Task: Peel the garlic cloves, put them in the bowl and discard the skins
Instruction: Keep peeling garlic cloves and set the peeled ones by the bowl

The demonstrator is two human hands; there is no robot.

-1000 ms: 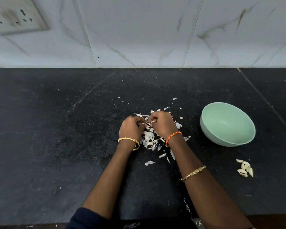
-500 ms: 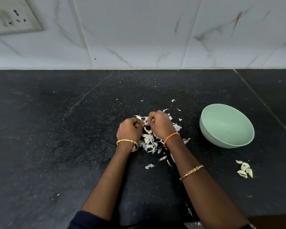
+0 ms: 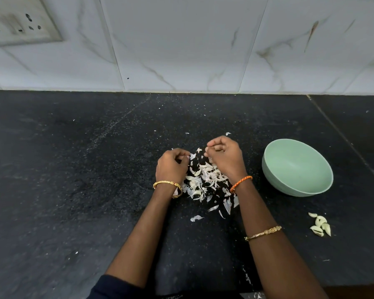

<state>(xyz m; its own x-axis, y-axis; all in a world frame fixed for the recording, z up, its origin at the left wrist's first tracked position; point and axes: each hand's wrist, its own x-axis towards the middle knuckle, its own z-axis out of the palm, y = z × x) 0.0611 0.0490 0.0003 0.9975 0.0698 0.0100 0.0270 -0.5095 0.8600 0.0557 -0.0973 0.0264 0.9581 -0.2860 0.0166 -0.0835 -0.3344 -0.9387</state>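
Left hand (image 3: 172,167) and right hand (image 3: 224,157): together a moment ago, now drawn apart over the skins (image 3: 203,182). Fingers curled; contents hidden, grip cannot be told. Cloves (image 3: 321,227): near right, outside the bowl (image 3: 298,169). Judgement: one clove probably just stripped.

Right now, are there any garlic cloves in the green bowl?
No, the green bowl shows only its bare inside, while a few garlic cloves lie on the counter beside it.
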